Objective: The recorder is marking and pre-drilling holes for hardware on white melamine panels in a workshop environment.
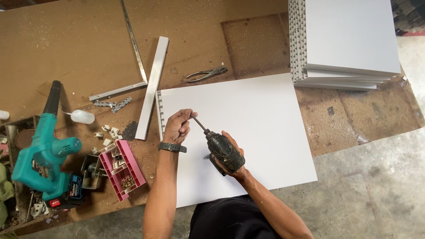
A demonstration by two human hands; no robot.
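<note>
My right hand (233, 152) grips a black cordless driver (225, 152) over a large white panel (261, 128) that lies flat on the brown workbench. The driver's bit (199, 124) points up and left into my left hand (178, 126). The fingers of my left hand pinch at the bit's tip; whatever small piece they hold is hidden. A dark band (172, 147) sits on my left wrist.
A pink compartment tray of screws (122, 170) and white brackets lie left of the panel. A teal blower (46, 150) sits at the far left. A white strip (152, 86), metal rails (133, 44), pliers (206, 74) and stacked white panels (345, 42) lie beyond.
</note>
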